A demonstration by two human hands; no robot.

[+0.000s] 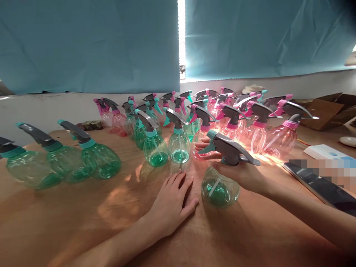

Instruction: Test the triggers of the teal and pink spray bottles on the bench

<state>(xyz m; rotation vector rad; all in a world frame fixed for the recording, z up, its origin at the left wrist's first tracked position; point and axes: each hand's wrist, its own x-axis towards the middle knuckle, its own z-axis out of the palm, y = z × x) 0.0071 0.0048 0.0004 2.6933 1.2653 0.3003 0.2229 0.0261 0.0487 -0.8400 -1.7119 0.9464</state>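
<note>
My left hand (175,194) lies palm down on the wooden table, fingers stretched forward and thumb out, holding nothing. Just to its right is a clear green spray bottle (220,191) with a grey head and a teal nozzle and trigger. My right hand (240,173) is wrapped round this bottle's neck from the right, its fingers partly hidden behind the head. Whether the bottle's base touches the table, I cannot tell. Beyond my left fingertips stand two more green spray bottles (179,146) (155,148), upright and side by side.
Several pink spray bottles (258,135) stand at the back right, among more green ones. Further green bottles (101,161) are on the left. A dark phone-like slab (311,181), a white box (329,154) and an open cardboard box (322,111) lie at the right. Blue curtains (89,44) hang behind.
</note>
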